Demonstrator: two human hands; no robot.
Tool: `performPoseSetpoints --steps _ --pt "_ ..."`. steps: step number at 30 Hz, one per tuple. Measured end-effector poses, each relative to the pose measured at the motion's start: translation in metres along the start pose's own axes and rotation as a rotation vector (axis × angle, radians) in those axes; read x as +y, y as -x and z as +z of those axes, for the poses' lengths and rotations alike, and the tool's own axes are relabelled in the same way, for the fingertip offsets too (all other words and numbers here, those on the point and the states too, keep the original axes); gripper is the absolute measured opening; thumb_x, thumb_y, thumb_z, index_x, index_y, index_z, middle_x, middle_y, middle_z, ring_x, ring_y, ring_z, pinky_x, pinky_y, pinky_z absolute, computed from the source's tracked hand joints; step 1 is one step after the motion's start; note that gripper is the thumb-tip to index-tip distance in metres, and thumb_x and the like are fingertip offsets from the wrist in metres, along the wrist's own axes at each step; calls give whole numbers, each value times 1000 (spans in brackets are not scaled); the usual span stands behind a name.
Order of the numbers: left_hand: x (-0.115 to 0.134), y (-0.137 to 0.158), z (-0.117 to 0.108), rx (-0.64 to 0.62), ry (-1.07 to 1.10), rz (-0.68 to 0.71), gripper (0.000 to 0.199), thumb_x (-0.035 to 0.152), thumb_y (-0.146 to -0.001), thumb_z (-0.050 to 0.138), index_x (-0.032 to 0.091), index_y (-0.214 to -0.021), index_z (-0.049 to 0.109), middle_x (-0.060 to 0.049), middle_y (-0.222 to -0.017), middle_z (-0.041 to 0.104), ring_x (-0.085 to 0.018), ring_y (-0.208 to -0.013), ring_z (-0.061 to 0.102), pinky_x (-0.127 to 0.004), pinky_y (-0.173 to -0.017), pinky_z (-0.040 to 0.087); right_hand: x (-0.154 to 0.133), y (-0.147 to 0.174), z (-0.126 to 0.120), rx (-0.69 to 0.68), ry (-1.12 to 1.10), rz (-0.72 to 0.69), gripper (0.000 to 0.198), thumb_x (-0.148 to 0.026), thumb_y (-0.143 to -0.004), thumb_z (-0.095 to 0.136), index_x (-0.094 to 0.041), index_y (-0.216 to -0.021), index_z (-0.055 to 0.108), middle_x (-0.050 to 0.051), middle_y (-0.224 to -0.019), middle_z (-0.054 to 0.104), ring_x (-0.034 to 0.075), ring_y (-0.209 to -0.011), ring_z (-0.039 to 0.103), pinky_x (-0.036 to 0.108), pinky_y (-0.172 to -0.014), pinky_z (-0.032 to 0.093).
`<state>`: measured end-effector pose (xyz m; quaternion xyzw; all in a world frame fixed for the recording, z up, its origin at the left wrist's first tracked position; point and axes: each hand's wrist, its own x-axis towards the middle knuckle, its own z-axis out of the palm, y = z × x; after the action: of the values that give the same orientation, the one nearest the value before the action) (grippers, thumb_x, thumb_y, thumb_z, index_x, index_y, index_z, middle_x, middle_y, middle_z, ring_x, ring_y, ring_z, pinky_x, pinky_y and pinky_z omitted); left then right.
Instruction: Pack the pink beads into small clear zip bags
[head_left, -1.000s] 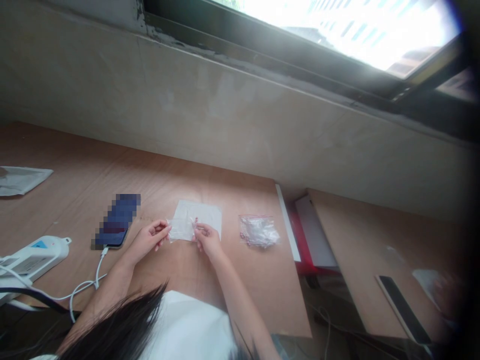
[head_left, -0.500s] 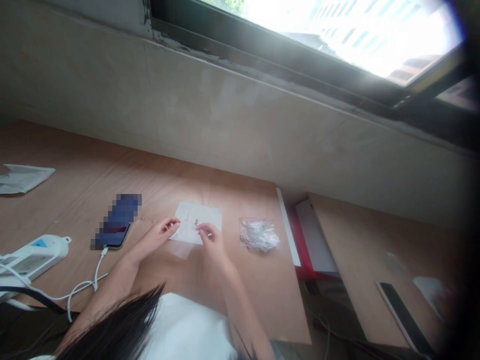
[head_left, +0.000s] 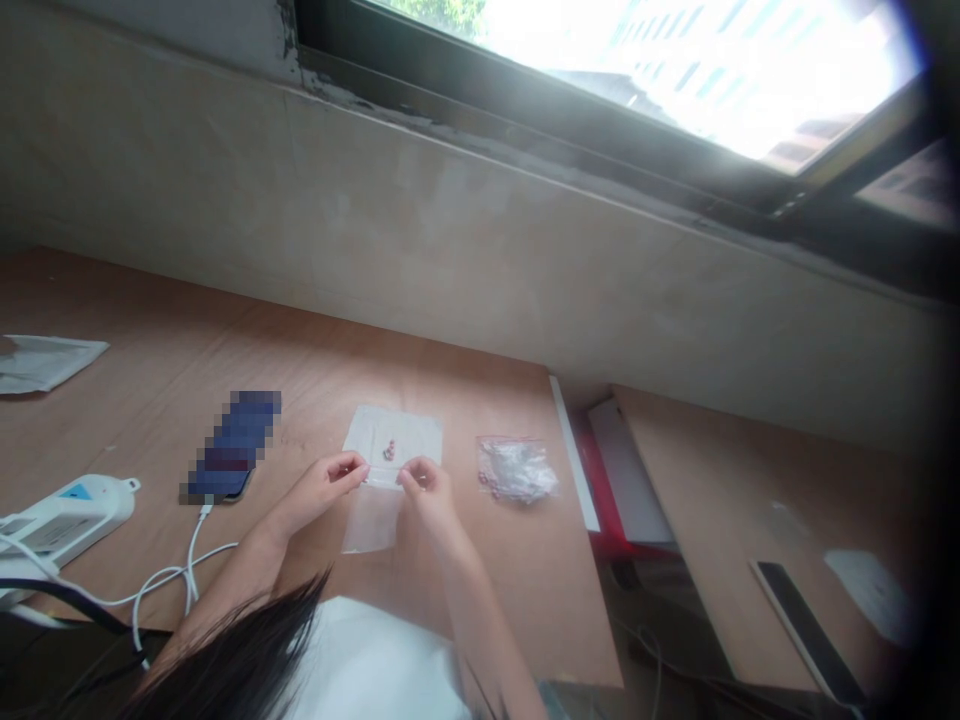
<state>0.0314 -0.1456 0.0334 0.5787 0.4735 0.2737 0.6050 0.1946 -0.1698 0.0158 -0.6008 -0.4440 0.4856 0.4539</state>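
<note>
A small clear plastic bag [head_left: 371, 522] hangs or lies just in front of a white paper sheet [head_left: 424, 430]. My left hand [head_left: 334, 482] pinches its upper left edge between thumb and fingers. At the upper right edge, my right hand [head_left: 429, 490] is closed the same way, a short gap from the left. A little pile of small red and silvery pieces [head_left: 389, 451], too small to name, rests on the sheet just beyond my fingertips.
Right of my hands lies a clear bag of silvery packets [head_left: 519, 470]. To the left are a phone [head_left: 232, 445], its white cable [head_left: 191, 555], a white power strip [head_left: 82, 515] and a white packet [head_left: 49, 362]. The table's right edge [head_left: 574, 450] borders a gap.
My hands have come closer together, the left moving right and both slightly nearer me. The clear bag's edge is now between them, and the small pieces on the sheet are uncovered.
</note>
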Motion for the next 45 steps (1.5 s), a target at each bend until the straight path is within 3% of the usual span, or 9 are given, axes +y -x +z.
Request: performPoseSetpoints --steps 3,8,15,21,30,33,37,41,45 --pt "1 3 1 30 -38 27 25 38 -71 48 15 -61 52 3 -60 50 -13 -64 48 -21 -60 36 -4 4 0 3 -11 11 14 -26 -62 55 -16 -54 50 -4 -55 48 10 -56 43 21 -56 32" --pt "0 5 4 72 -51 56 25 38 -71 48 15 -65 54 2 -63 52 -14 -66 49 -22 -61 37 -7 7 0 -142 -137 75 19 -35 -66 54 -16 -63 55 0 -63 56 12 -62 49 23 -60 36" --pt "0 2 15 -65 -23 67 27 38 -74 45 15 -62 53 3 -59 49 -11 -59 46 -20 -56 35 -4 3 2 -70 -139 25 16 -29 -60 60 -16 -55 53 -1 -55 55 12 -56 49 23 -58 36" --pt "6 -1 17 -35 -154 103 27 36 -74 45 14 -62 56 1 -64 53 -14 -66 48 -22 -60 36 -5 2 2 -181 -241 94 19 -35 -63 58 -16 -61 55 1 -59 58 12 -58 52 23 -57 37" --pt "13 -5 11 0 -97 81 28 39 -73 45 17 -58 50 4 -57 49 -12 -60 47 -21 -57 35 -2 -2 -5 -69 -194 73 20 -33 -62 59 -15 -53 53 -1 -54 54 10 -53 46 21 -55 34" --pt "9 -7 7 -11 -86 63 28 40 -73 46 16 -59 52 3 -57 52 -13 -61 48 -21 -57 35 -1 -2 -4 -93 -221 84 23 -35 -64 56 -16 -53 53 -1 -53 53 9 -51 44 21 -52 33" --pt "2 -6 6 -22 -67 26 28 41 -71 49 16 -62 57 2 -61 57 -15 -65 51 -22 -60 37 0 -5 -2 -8 -193 77 22 -31 -60 59 -16 -48 48 -3 -48 48 8 -48 40 20 -49 30" --pt "0 -6 4 12 -62 60 27 39 -72 49 15 -65 59 0 -65 58 -16 -68 52 -22 -64 37 0 -5 1 -14 -212 136 25 -35 -62 58 -16 -50 49 -3 -47 46 8 -46 39 19 -47 29" --pt "0 -10 -3 51 -82 49 28 40 -71 49 15 -66 61 -1 -67 61 -17 -69 54 -23 -64 38 16 1 2 -139 -287 250 24 -38 -58 61 -16 -60 52 -2 -51 52 7 -43 42 19 -43 30"
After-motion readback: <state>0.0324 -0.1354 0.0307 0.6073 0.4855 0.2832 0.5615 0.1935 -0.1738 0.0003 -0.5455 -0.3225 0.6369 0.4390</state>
